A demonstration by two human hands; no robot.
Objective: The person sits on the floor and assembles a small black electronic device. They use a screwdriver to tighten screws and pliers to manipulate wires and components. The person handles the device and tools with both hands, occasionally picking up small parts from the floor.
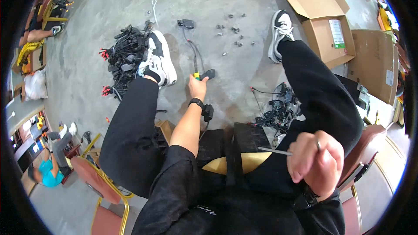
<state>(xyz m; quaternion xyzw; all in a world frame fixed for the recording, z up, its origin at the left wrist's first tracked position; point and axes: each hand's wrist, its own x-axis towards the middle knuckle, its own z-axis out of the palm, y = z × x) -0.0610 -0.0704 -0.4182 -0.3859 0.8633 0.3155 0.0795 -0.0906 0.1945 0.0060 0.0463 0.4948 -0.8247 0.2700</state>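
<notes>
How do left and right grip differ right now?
Position: the left grip reaches down toward the floor, between the legs; the right grip is raised in front of the right thigh and looks larger in view.
Held item: the left grip is on a yellow-and-green piece; the right grip has a thin metal rod sticking out leftward.
Shared: both are bare and closed on something.

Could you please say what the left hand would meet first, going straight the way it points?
Beyond the yellow-green piece it holds, the left hand would probably meet the dark cable first, though depth is unclear.
</notes>
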